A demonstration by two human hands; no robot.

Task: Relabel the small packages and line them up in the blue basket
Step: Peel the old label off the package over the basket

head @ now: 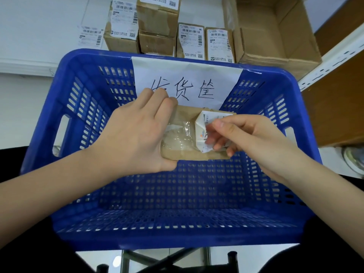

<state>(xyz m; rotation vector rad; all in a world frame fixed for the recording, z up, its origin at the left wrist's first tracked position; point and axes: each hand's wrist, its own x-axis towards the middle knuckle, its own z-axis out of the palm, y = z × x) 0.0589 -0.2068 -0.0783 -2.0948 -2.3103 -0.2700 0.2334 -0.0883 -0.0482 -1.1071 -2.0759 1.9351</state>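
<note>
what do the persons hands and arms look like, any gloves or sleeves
Both are bare. The left hand and right hand wear no gloves, and no rings, watch or bands show on the fingers or wrists. The forearms are uncovered all the way to the picture's edges, so no sleeve is visible. The nails that show look short and unpainted.

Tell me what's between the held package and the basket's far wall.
Head view: only the handwritten paper sign taped on the blue basket wall, behind the package.
</note>
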